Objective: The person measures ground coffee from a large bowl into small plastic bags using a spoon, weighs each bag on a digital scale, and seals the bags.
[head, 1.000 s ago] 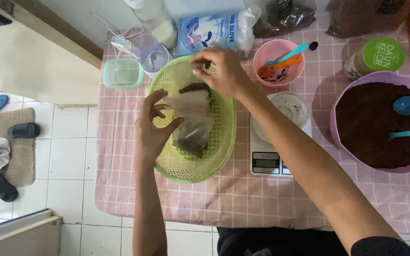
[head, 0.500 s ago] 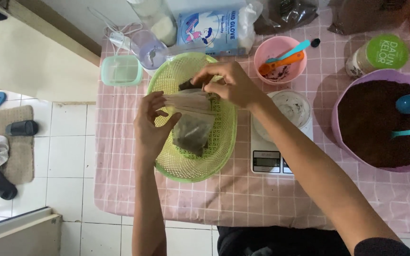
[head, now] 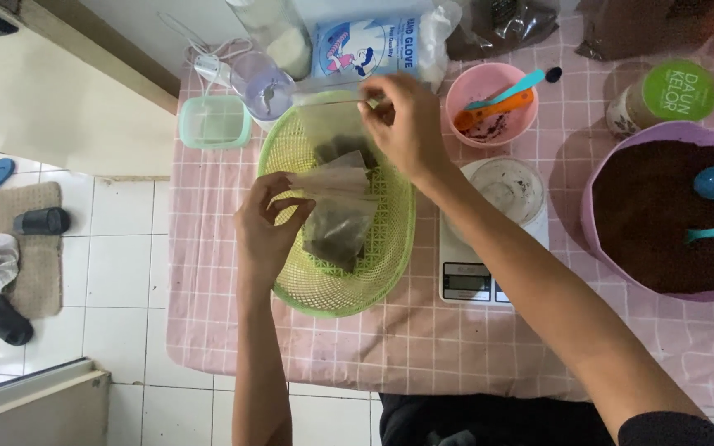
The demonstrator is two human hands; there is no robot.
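Green plastic basket point(head: 390, 256) sits on the pink checked tablecloth point(head: 456, 347); over it my left hand point(head: 266, 231) pinches a filled clear pouch point(head: 336, 219), while my right hand point(head: 406, 124) grips a second pouch point(head: 332, 124) by its top edge. Right of them, a kitchen scale point(head: 468, 281), then a purple bowl of dark powder point(head: 671, 215).

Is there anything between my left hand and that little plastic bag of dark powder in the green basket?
Nothing visible stands between them. The left hand already pinches the plastic bag at its upper edge, over the green basket. The right hand holds a second bag by its top, above the basket's far end.
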